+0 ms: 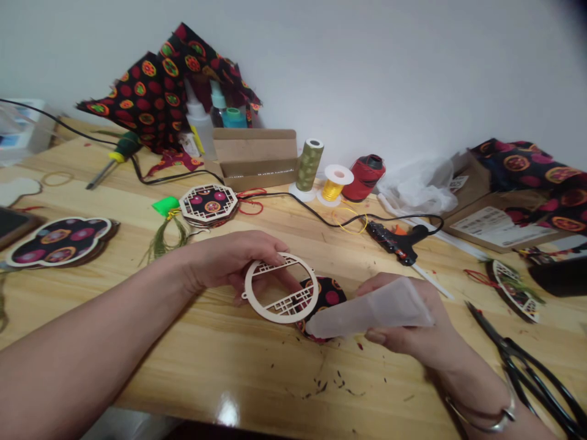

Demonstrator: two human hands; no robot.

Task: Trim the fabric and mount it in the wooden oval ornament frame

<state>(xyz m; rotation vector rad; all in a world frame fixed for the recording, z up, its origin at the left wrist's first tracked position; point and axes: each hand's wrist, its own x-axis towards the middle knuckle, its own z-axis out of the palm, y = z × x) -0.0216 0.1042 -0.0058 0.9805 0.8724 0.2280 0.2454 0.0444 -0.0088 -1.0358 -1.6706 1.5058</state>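
My left hand (250, 260) is closed on the edge of a round wooden lattice frame (293, 300), thumb on top, holding it tilted above the table. In my right hand (408, 318) is a translucent white glue tube (367, 310), pointing left and slightly down. The tube's tip is close to the frame's right edge; whether they touch I cannot tell. Behind both lies a round piece of dark patterned fabric (332, 293), partly hidden by the frame and the tube. My right fingers wrap round the tube, some of them out of sight behind it.
Black scissors (518, 354) lie at the right, and a glue gun (397, 241) with its cord rests behind my hands. An octagonal ornament (209, 205), a flower-shaped one (62, 241), thread spools (337, 180), a cardboard box (257, 160) and a screwdriver (114, 157) stand or lie around.
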